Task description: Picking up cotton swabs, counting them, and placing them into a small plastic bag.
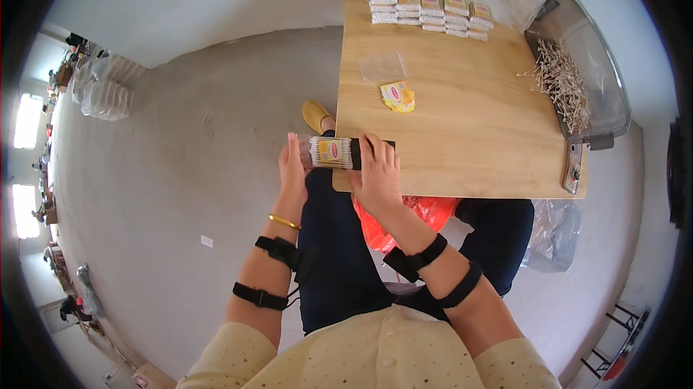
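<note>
At the table's near left corner, a packet of cotton swabs (333, 151) with a yellow label card lies level between my hands. My left hand (291, 170) grips its left end, where clear plastic film shows. My right hand (378, 171) is closed over a black flat-sided piece (356, 154) at the packet's right end; the fingers hide most of that piece. Farther up the table are a few yellow label cards (398, 97) and a clear plastic bag (383, 66) lying flat.
Stacked swab packets (432, 5) line the far edge of the wooden table (469, 115). A grey translucent bin (611, 64) lies at the right with loose cotton swabs (563, 86) spilling toward its mouth. A phone (572, 168) rests nearby. A red plastic bag (433, 210) hangs below the near edge.
</note>
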Demonstrator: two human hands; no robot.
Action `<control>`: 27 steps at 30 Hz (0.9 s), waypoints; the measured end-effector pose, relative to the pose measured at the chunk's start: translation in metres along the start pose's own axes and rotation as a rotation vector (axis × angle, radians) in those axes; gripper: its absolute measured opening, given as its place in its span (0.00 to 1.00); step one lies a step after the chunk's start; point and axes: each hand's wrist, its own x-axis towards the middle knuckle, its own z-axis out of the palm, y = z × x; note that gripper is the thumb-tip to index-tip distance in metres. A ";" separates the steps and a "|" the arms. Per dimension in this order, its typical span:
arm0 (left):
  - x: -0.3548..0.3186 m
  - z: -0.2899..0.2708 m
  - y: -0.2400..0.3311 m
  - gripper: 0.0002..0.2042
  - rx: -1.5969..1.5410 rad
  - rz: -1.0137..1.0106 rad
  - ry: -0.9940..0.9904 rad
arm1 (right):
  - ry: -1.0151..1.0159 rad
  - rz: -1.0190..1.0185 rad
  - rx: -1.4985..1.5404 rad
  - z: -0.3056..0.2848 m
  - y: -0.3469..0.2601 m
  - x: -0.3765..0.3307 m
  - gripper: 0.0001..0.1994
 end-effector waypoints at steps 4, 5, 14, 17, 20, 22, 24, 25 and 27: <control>-0.018 0.003 -0.023 0.16 -0.228 -0.043 -0.097 | -0.006 0.082 0.232 0.017 -0.003 0.003 0.35; -0.017 0.007 -0.030 0.16 -0.282 -0.041 -0.115 | -0.015 0.089 0.260 0.022 -0.004 0.004 0.35; -0.014 0.022 -0.046 0.16 -0.397 -0.034 -0.072 | -0.081 0.323 0.719 0.035 -0.030 0.020 0.29; -0.012 0.018 -0.045 0.16 -0.448 -0.039 -0.046 | -0.456 0.344 1.253 0.008 -0.015 0.033 0.28; -0.013 0.015 -0.044 0.16 -0.423 -0.076 -0.058 | -0.455 0.376 0.948 -0.007 0.003 0.031 0.27; -0.013 0.016 -0.042 0.16 -0.414 -0.100 -0.065 | -0.473 0.374 0.900 -0.009 0.002 0.032 0.26; -0.012 0.015 -0.042 0.16 -0.389 -0.082 -0.086 | -0.495 0.386 1.027 -0.003 -0.007 0.032 0.24; -0.012 0.013 -0.042 0.16 -0.376 -0.073 -0.096 | -0.491 0.434 1.105 -0.002 -0.011 0.031 0.23; -0.012 0.010 -0.042 0.16 -0.356 -0.076 -0.093 | -0.477 0.530 1.257 -0.003 -0.013 0.031 0.22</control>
